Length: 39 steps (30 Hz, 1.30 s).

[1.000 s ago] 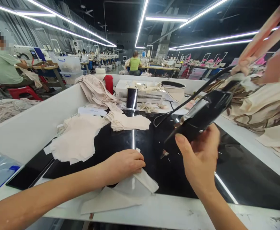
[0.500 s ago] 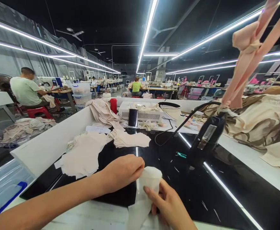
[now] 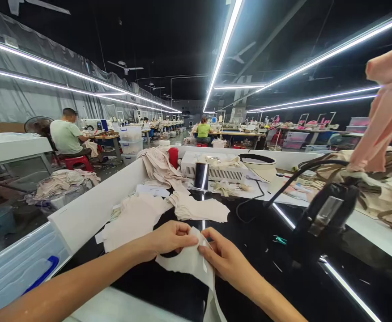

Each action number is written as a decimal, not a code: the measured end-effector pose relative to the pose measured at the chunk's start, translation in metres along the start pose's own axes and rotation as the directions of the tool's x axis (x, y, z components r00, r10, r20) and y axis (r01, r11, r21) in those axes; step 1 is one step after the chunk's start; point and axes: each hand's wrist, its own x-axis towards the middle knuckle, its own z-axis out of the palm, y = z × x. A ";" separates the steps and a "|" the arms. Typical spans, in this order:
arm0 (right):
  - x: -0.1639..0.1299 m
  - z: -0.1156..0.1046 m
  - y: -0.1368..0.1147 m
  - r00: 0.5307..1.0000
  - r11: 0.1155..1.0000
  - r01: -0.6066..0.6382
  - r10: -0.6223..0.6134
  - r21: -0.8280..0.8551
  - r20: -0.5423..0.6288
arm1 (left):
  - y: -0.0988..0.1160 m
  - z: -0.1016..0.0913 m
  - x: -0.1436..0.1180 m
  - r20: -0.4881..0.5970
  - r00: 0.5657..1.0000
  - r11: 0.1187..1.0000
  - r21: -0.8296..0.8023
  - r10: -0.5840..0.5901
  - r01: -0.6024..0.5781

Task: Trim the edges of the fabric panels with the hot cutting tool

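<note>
My left hand (image 3: 169,238) and my right hand (image 3: 223,258) both pinch one cream fabric piece (image 3: 192,264) just above the glossy black worktop (image 3: 249,232). The piece hangs down between them toward the front edge. A black hand-held electric tool (image 3: 323,218) hangs on its cord at the right, apart from both hands. Stacks of cut cream fabric pieces (image 3: 138,219) lie to the left and behind my hands.
A white wall (image 3: 91,210) borders the worktop on the left, with a clear plastic bin (image 3: 18,268) outside it. A white box unit (image 3: 216,167), a dark thread cone (image 3: 202,175), a red bottle (image 3: 173,157) and piled garments (image 3: 380,188) lie beyond. Other people sit at far tables.
My right hand let go of the black tool, which now hangs at the right, and took hold of the fabric piece. Both hands lifted the piece off the worktop. The view tilted upward.
</note>
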 end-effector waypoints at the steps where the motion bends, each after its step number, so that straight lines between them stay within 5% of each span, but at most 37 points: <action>1: 0.005 -0.003 0.001 1.000 1.000 -0.012 0.012 -0.024 -0.001 | -0.002 -0.003 0.004 -0.019 1.000 1.000 0.001 -0.004 0.004; 9: 0.039 -0.036 0.027 0.974 0.966 -0.039 -0.020 -0.255 -0.226 | 0.017 -0.063 0.054 -0.220 0.954 0.965 0.212 0.203 -0.157; 13: 0.063 -0.061 0.033 0.893 0.922 -0.069 -0.113 -0.381 -0.436 | 0.032 -0.093 0.088 -0.311 0.868 0.891 0.368 0.387 -0.266; 17: 0.085 -0.079 0.042 0.810 0.811 -0.090 -0.278 -0.578 -0.516 | 0.017 -0.104 0.107 -0.309 0.783 0.780 0.533 0.539 -0.327; 25: 0.089 -0.073 0.075 0.899 0.499 -0.153 -0.289 -0.853 -0.330 | -0.054 -0.087 0.098 -0.032 0.871 0.589 0.750 0.490 -0.303; 31: 0.087 -0.069 0.083 0.910 0.365 -0.208 -0.267 -0.907 -0.317 | -0.054 -0.083 0.088 0.036 0.888 0.486 0.827 0.458 -0.284; 39: 0.088 -0.066 0.081 0.908 0.320 -0.221 -0.277 -0.921 -0.314 | -0.028 -0.087 0.100 -0.088 0.868 0.495 0.847 0.489 -0.194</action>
